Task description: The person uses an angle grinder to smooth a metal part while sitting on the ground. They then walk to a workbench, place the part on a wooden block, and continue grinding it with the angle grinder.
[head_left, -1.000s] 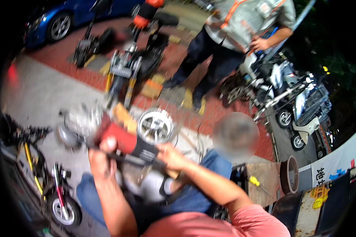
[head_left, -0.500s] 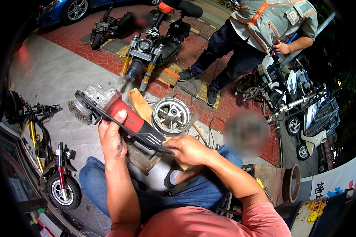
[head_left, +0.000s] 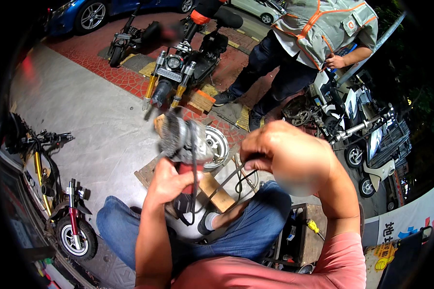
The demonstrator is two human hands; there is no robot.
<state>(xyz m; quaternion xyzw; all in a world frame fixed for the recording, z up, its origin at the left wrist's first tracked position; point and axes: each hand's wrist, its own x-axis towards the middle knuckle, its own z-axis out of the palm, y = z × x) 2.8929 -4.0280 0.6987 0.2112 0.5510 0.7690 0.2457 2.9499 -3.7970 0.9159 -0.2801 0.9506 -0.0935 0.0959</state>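
One red grinder [head_left: 185, 167] held tight in the nearer left hand [head_left: 168, 181], long from its brush [head_left: 170, 132] at twelve o'clock to its handle [head_left: 182, 204] at six, with black cord [head_left: 226, 182] pinched by the right hand [head_left: 267, 148] toward three o'clock.

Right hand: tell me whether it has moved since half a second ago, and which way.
Yes: the right hand has gone from below the silver wheel to its right, up and rightward in view.
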